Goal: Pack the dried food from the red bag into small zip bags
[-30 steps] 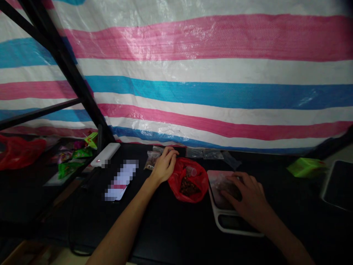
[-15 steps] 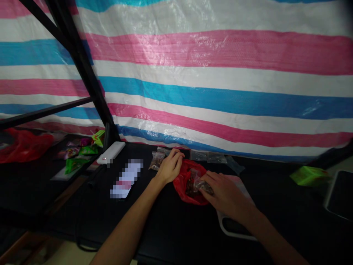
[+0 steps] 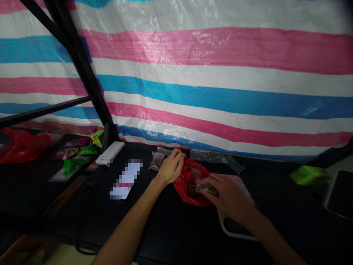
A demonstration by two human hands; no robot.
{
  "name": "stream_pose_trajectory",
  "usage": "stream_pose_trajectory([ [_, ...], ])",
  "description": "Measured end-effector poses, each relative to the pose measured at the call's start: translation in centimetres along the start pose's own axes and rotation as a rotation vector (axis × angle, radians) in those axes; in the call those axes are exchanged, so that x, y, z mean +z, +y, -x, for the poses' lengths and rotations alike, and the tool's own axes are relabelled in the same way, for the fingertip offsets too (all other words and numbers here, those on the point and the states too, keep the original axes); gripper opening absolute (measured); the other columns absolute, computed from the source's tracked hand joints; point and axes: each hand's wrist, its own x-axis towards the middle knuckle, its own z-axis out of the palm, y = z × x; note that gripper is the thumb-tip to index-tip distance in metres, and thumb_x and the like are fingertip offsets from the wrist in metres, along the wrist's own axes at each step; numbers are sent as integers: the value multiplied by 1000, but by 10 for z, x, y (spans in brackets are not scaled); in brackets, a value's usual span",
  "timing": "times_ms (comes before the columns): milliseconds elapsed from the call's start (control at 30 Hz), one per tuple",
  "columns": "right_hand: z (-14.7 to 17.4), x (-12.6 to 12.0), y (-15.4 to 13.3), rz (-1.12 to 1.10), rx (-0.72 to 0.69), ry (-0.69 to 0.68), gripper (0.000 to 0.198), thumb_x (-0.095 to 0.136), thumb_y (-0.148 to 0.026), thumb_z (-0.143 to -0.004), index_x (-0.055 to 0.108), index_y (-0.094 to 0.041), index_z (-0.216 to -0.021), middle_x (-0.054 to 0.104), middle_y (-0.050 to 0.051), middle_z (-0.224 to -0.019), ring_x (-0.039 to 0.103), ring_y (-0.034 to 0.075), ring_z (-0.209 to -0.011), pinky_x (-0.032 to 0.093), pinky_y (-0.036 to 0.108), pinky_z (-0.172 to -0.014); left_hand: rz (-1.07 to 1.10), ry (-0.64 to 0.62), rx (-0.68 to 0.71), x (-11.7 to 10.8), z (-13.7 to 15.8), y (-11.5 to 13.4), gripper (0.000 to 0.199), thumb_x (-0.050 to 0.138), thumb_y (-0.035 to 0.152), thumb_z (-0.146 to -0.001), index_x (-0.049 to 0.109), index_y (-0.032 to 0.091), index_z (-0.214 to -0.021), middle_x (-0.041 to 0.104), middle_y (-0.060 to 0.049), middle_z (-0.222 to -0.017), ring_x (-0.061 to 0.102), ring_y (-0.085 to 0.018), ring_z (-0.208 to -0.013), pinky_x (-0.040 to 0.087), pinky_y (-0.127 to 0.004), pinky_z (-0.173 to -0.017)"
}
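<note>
we have our right hand closed on a clear pouch of brown stuff, thumb on the near side and fingers over the top, with hardly any gap around it. the pouch is at the right side of the red bag, its crumpled clear end pointing left over the bag's mouth. inside the red bag we see brown bits, dark and loose; some clear plastic shows there too, but we cannot tell whether it all belongs to the pouch. our left hand lies at the bag's upper left edge, palm down, fingers close together and slightly bent; we cannot tell whether it pinches the rim or only rests there. our right hand and wrist are above the scale, hiding much of its plate and part of its dark display. just left of our left hand is a filled packet, also clear with brown contents. behind the red bag, flat clear bags lie in a row along the foot of the striped sheet. farther left on the black table we have a phone, its screen blurred out, and a white bar near the frame. well to the right sits a green box.
</note>
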Motion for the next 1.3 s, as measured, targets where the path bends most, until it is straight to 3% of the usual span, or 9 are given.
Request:
stream_pose_trajectory([
  [167,26,-9,30,-103,125,98,28,65,-41,-96,71,-30,-121,71,6,-127,66,28,-118,51,44,-103,-8,5,-1,1,0,0,31,34,29,-108,62,23,-117,59,-7,-117,65,-19,-106,53,-33,-99],
  [300,48,-15,60,-135,279,100,35,60,-49,-98,67,-33,-128,72,6,-122,71,27,-108,58,41,-91,-7,-30,5,1,0,2,31,33,29,-108,62,23,-115,59,-8,-116,65,-19,-108,52,-34,-100],
  [533,66,-36,74,-93,173,147,76,77,-44,-85,45,-36,-153,54,10,-149,63,33,-126,55,48,-103,0,-67,27,0,-1,5,32,32,29,-109,63,22,-115,63,-8,-112,65,-20,-105,51,-35,-98],
  [667,41,-48,100,-231,126,409,50,61,-44,-97,53,-31,-145,58,11,-139,64,28,-118,55,44,-100,-1,-54,20,1,-1,5,32,32,29,-108,64,22,-110,66,-7,-107,67,-19,-102,52,-34,-96],
  [800,16,-30,137,-277,192,776,26,54,-41,-101,69,-23,-113,66,9,-109,65,24,-94,56,39,-85,-17,-81,-10,4,0,-2,30,34,28,-107,64,21,-108,70,-6,-100,68,-20,-98,53,-34,-92],
  [933,19,-7,150,-294,201,715,24,53,-37,-102,70,-22,-106,67,8,-104,65,23,-92,53,35,-76,-66,-49,1,-1,-2,2,29,37,26,-105,66,20,-104,71,-8,-100,67,-22,-98,52,-38,-92],
  [1033,26,-4,149,-288,205,700,23,53,-35,-102,71,-22,-106,67,8,-105,65,23,-92,52,34,-75,-52,-31,111,-6,-3,31,24,43,24,-103,67,21,-104,71,-9,-103,65,-24,-102,50,-41,-96],
  [1200,28,-10,147,-286,214,811,21,55,-36,-101,71,-23,-105,66,7,-103,64,23,-93,52,36,-80,63,-291,254,6,3,88,23,49,22,-99,65,24,-115,72,-7,-117,65,-23,-113,47,-40,-104],
  [1300,28,-9,148,-283,227,830,22,54,-38,-101,70,-24,-105,65,7,-104,64,23,-96,53,37,-81,-57,-415,260,21,9,93,16,52,23,-98,68,23,-98,74,-4,-95,68,-22,-96,46,-40,-97],
])
